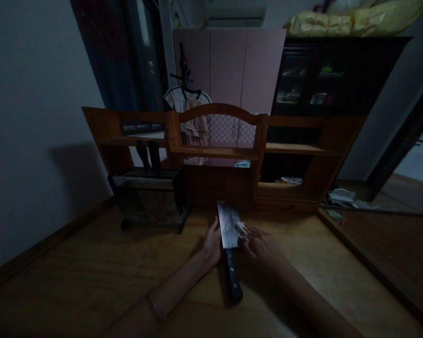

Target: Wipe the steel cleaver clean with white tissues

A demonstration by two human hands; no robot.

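Note:
A cleaver (229,230) with a broad steel blade and a dark handle (233,277) lies on the wooden desk (91,281), blade pointing away from me. My left hand (211,244) rests against the blade's left side, fingers curled under its edge. My right hand (262,246) is at the blade's right side and pinches a small white scrap (241,228) that lies on the steel. The room is dim, so finger detail is faint.
A wooden shelf unit (215,150) stands at the back of the desk. A dark knife rack (148,188) with two handles sticking up sits at its left. Papers (341,197) lie at the right. A wall runs along the left; a pink wardrobe (229,65) stands behind.

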